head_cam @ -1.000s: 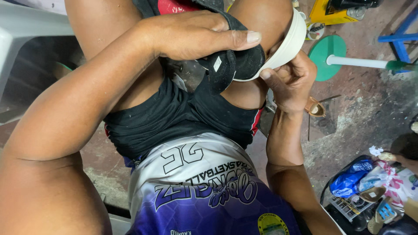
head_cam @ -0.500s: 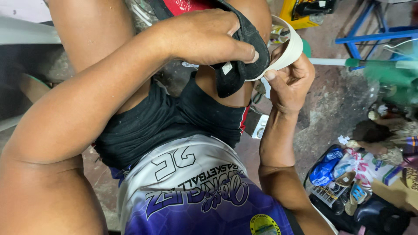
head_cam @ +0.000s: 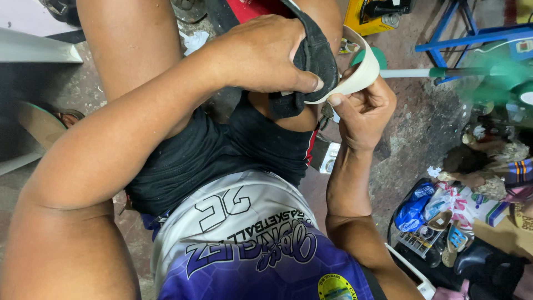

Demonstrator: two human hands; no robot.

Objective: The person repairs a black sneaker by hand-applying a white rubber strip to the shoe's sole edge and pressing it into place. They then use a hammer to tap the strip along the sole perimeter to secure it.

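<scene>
Left hand point(head_cam: 266, 55) grip clenched on black shoe point(head_cam: 313, 61); right hand point(head_cam: 363, 108) grip pinching cream sole strip point(head_cam: 358, 78)

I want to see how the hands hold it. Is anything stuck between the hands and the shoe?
Nothing visible. The left hand presses straight onto the black shoe on the knee, and the right hand pinches the shoe's pale sole directly.

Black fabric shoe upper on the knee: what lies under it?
The black fabric shoe upper drapes over the bare knee; the left hand presses it. Its inside is covered.
</scene>
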